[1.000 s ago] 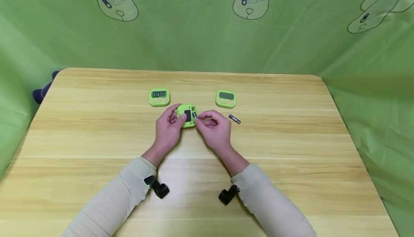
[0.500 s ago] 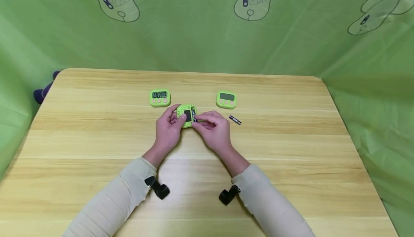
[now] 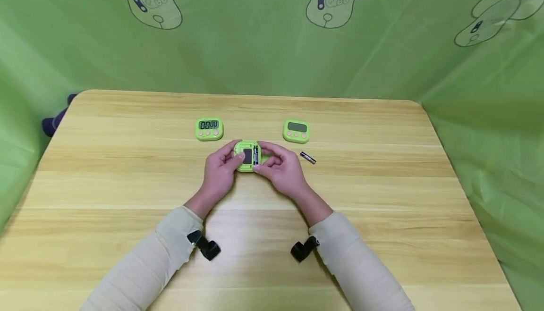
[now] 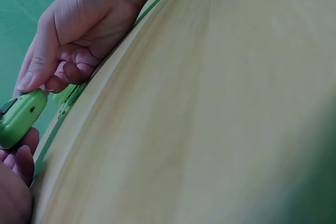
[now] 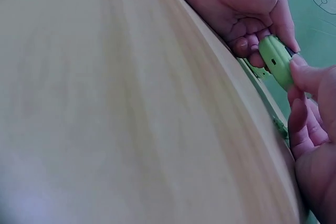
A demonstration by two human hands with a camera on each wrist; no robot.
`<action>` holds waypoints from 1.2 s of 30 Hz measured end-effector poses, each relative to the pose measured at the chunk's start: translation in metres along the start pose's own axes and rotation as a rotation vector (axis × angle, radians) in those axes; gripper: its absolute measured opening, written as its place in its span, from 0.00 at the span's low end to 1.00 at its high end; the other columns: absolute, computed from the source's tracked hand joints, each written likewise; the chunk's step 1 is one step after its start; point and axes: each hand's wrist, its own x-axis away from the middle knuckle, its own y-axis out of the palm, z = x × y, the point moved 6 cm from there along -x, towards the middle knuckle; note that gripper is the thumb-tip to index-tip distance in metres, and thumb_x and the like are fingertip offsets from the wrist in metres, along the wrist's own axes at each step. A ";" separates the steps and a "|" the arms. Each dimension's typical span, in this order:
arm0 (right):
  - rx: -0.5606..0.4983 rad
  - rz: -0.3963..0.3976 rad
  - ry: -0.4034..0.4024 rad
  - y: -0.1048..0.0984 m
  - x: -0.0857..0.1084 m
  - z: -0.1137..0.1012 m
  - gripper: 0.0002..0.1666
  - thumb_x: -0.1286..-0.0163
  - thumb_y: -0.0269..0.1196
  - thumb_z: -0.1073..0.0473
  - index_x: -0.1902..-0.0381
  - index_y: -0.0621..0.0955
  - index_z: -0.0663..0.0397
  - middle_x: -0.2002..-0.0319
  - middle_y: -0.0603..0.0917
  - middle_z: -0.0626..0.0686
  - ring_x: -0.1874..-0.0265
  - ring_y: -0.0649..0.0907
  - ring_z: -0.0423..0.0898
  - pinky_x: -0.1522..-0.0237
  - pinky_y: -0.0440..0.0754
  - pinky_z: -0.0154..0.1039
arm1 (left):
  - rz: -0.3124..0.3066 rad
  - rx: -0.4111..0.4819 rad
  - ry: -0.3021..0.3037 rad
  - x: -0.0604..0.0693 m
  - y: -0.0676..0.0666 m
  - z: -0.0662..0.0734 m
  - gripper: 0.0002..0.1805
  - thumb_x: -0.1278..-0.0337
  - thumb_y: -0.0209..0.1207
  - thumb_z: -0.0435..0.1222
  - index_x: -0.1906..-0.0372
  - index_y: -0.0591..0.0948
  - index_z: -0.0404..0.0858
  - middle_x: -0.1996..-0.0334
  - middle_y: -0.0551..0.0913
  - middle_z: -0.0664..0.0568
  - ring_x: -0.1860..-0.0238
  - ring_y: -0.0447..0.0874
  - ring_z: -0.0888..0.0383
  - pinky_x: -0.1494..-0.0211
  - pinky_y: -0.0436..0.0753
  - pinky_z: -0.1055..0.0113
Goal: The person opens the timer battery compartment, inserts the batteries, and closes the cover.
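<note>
In the head view, a light-green digital timer point(image 3: 248, 168) is held back side up, its battery compartment uncovered. One dark AAA battery point(image 3: 256, 155) lies lengthwise in the slot on the right. My left hand point(image 3: 218, 169) grips the timer's left side, thumb on its back. With thumb and forefinger, my right hand point(image 3: 282, 172) holds its right edge at the near and far corners. The side of the timer point(image 4: 21, 119) shows in the left wrist view. A small green piece point(image 3: 264, 159), mostly hidden, sits under my right fingers. Beside that hand a second battery point(image 3: 308, 157) lies on the table.
Behind my left hand lies a green timer point(image 3: 209, 129) whose display shows digits. Another green timer point(image 3: 296, 131) with a blank display lies behind my right hand. All are on a wooden table point(image 3: 127, 174), with green cloth point(image 3: 255, 56) hanging behind it.
The battery between my right fingers has gone into the timer's slot and lies flat there. My right fingers have spread from the battery to the timer's edge. The timer has turned slightly and moved nearer.
</note>
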 end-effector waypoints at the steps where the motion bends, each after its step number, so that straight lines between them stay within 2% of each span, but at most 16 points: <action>1: 0.001 0.009 0.002 0.000 -0.001 0.000 0.33 0.45 0.71 0.79 0.40 0.76 0.73 0.52 0.83 0.67 0.73 0.83 0.48 0.71 0.83 0.30 | -0.005 0.003 0.006 0.000 0.000 0.001 0.22 0.35 0.60 0.27 0.37 0.77 0.27 0.58 0.86 0.37 0.68 0.81 0.59 0.66 0.82 0.73; 4: -0.014 0.047 -0.001 -0.002 -0.004 0.011 0.32 0.48 0.72 0.80 0.43 0.78 0.73 0.55 0.84 0.67 0.74 0.81 0.48 0.72 0.82 0.29 | -0.021 0.010 0.021 0.000 0.001 0.002 0.21 0.35 0.59 0.26 0.38 0.78 0.27 0.55 0.85 0.36 0.65 0.82 0.60 0.62 0.82 0.73; 10: -0.043 0.113 -0.015 -0.004 -0.009 0.029 0.27 0.47 0.74 0.77 0.47 0.81 0.68 0.59 0.85 0.64 0.74 0.79 0.46 0.73 0.79 0.28 | -0.024 -0.005 0.028 0.001 0.003 0.002 0.20 0.34 0.59 0.25 0.38 0.78 0.28 0.57 0.85 0.36 0.67 0.79 0.59 0.65 0.81 0.73; 13: -0.034 0.138 -0.028 -0.005 -0.007 0.030 0.26 0.45 0.74 0.74 0.46 0.82 0.65 0.58 0.86 0.61 0.73 0.79 0.46 0.71 0.79 0.28 | 0.006 -0.025 0.033 0.001 0.002 0.001 0.20 0.34 0.59 0.27 0.38 0.78 0.29 0.63 0.84 0.40 0.70 0.77 0.58 0.67 0.79 0.73; 16: -0.012 0.186 -0.056 -0.007 -0.003 0.029 0.22 0.42 0.73 0.72 0.48 0.83 0.66 0.57 0.86 0.61 0.71 0.80 0.48 0.69 0.80 0.30 | 0.055 -0.045 0.043 0.002 0.001 0.001 0.20 0.35 0.60 0.27 0.39 0.79 0.30 0.72 0.79 0.46 0.74 0.73 0.60 0.71 0.76 0.74; 19: 0.113 0.263 -0.080 -0.013 0.003 0.026 0.18 0.42 0.73 0.71 0.53 0.84 0.67 0.58 0.86 0.59 0.71 0.80 0.49 0.70 0.80 0.33 | 0.096 -0.049 0.054 0.002 -0.001 0.001 0.20 0.36 0.60 0.28 0.39 0.79 0.31 0.77 0.72 0.50 0.77 0.69 0.61 0.75 0.73 0.74; 23: 0.385 0.329 -0.070 -0.018 0.008 0.022 0.20 0.49 0.79 0.64 0.57 0.86 0.60 0.62 0.86 0.53 0.70 0.82 0.45 0.68 0.81 0.36 | 0.115 -0.048 0.069 0.002 -0.003 0.002 0.20 0.36 0.61 0.28 0.40 0.79 0.31 0.78 0.71 0.52 0.78 0.68 0.61 0.76 0.72 0.74; 25: 0.480 0.328 -0.047 -0.019 0.008 0.022 0.23 0.51 0.81 0.60 0.57 0.86 0.57 0.62 0.86 0.51 0.69 0.84 0.43 0.66 0.82 0.37 | 0.115 -0.054 0.071 0.002 -0.003 0.002 0.19 0.36 0.61 0.28 0.40 0.79 0.30 0.78 0.70 0.52 0.78 0.67 0.61 0.76 0.71 0.74; 27: 0.517 0.312 -0.003 -0.019 0.007 0.022 0.25 0.52 0.82 0.59 0.55 0.86 0.55 0.60 0.86 0.49 0.70 0.85 0.41 0.66 0.84 0.36 | 0.113 -0.057 0.069 0.002 -0.003 0.002 0.19 0.35 0.61 0.28 0.40 0.79 0.30 0.78 0.70 0.52 0.78 0.67 0.61 0.76 0.71 0.74; 29: 0.496 0.287 0.057 -0.020 0.006 0.024 0.26 0.53 0.82 0.61 0.54 0.86 0.54 0.58 0.87 0.49 0.71 0.86 0.40 0.68 0.85 0.35 | 0.110 -0.062 0.067 0.002 -0.003 0.002 0.19 0.35 0.61 0.28 0.40 0.79 0.31 0.77 0.70 0.51 0.77 0.67 0.61 0.75 0.71 0.74; 32: 0.409 0.241 0.142 -0.021 0.004 0.026 0.25 0.53 0.81 0.68 0.55 0.86 0.56 0.56 0.87 0.50 0.72 0.86 0.41 0.68 0.86 0.35 | 0.104 -0.066 0.069 0.002 -0.002 0.001 0.19 0.35 0.61 0.29 0.40 0.79 0.31 0.77 0.71 0.51 0.77 0.67 0.61 0.75 0.71 0.73; 36: 0.335 0.185 0.196 -0.023 0.002 0.026 0.21 0.51 0.78 0.71 0.58 0.86 0.58 0.62 0.88 0.51 0.71 0.85 0.44 0.66 0.86 0.36 | 0.102 -0.059 0.075 0.002 -0.002 0.002 0.19 0.35 0.61 0.28 0.40 0.80 0.31 0.77 0.71 0.50 0.78 0.68 0.60 0.75 0.72 0.73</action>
